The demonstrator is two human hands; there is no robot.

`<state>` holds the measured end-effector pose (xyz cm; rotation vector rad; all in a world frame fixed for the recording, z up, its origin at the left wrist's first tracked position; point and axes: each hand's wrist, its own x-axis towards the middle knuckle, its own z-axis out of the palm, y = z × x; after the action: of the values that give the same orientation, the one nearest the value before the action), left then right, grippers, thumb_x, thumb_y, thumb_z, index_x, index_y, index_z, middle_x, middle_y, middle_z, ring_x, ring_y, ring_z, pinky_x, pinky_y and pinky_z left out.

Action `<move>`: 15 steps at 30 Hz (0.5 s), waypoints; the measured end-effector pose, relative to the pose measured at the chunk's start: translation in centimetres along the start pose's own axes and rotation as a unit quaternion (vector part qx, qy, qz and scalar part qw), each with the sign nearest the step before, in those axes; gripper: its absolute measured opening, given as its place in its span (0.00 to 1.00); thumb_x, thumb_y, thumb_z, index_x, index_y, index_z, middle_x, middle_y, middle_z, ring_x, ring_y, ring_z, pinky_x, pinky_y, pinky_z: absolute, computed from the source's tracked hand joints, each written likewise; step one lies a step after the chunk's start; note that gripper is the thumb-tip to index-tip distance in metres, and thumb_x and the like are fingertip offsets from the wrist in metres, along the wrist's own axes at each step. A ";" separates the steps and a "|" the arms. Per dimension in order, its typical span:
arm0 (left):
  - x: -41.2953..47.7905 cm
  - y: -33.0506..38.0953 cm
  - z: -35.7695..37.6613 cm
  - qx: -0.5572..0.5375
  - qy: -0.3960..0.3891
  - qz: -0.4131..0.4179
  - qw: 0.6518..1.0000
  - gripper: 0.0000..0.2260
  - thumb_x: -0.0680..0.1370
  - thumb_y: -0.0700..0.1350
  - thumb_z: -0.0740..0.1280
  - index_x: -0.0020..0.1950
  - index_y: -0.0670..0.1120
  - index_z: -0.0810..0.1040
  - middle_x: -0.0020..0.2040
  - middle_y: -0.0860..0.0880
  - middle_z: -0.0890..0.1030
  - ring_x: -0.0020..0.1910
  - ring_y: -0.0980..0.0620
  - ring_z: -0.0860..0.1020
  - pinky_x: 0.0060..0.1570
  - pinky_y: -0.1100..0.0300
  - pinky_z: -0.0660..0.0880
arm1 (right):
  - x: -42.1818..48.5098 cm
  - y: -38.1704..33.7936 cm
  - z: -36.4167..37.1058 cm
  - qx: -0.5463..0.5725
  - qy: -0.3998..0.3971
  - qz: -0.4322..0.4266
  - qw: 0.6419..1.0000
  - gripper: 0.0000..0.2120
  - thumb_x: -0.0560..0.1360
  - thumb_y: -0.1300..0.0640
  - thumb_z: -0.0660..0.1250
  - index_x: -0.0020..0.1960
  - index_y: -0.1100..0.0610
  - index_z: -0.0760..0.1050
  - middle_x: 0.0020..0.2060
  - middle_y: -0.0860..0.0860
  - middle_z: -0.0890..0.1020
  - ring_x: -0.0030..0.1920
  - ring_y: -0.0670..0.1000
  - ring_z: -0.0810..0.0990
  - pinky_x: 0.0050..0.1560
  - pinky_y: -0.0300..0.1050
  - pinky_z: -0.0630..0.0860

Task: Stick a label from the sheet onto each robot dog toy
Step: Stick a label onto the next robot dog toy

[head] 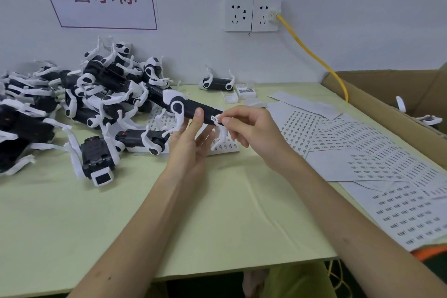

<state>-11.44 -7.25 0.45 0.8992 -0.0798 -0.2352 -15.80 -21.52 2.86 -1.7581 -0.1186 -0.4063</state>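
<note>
I'm on the sticking step: my left hand (193, 138) grips one toy dog (191, 107) above the middle of the table (121, 213), thumb curled over its black body. My right hand (246, 126) pinches a small white label (216, 119) against that body. Next, I judge, it needs pressing flat. The dog is black with white legs; unlabelled ones are heaped far left (72, 97), label sheets (362, 152) right.
</note>
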 end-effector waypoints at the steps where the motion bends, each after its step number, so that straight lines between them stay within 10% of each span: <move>1: 0.0 0.0 0.1 -0.002 0.004 -0.005 1.000 0.10 0.78 0.47 0.73 0.59 0.49 0.82 0.54 0.50 0.85 0.50 0.51 0.83 0.49 0.64 0.80 | 0.0 0.1 0.0 -0.009 0.011 -0.005 1.000 0.06 0.78 0.63 0.70 0.46 0.55 0.84 0.25 0.45 0.76 0.24 0.42 0.71 0.29 0.33 0.66; 7: -0.3 0.0 0.7 0.025 -0.051 -0.035 0.998 0.34 0.83 0.50 0.67 0.83 0.40 0.55 0.67 0.40 0.81 0.66 0.50 0.81 0.66 0.58 0.72 | 0.0 0.5 0.2 -0.075 0.070 -0.039 0.994 0.03 0.75 0.60 0.75 0.44 0.53 0.84 0.32 0.44 0.81 0.30 0.45 0.76 0.38 0.43 0.75; 15: 0.1 -0.9 0.8 -0.026 -0.033 -0.039 0.998 0.32 0.83 0.43 0.67 0.83 0.40 0.55 0.71 0.38 0.77 0.65 0.44 0.82 0.74 0.51 0.70 | 0.0 1.5 1.4 -0.112 0.156 -0.073 0.979 0.02 0.77 0.61 0.72 0.45 0.55 0.82 0.31 0.44 0.78 0.30 0.51 0.79 0.36 0.39 0.73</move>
<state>-11.62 -8.44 0.26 0.8445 -0.0995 -0.3385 -15.08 -20.54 1.25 -1.8883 0.0248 -0.8232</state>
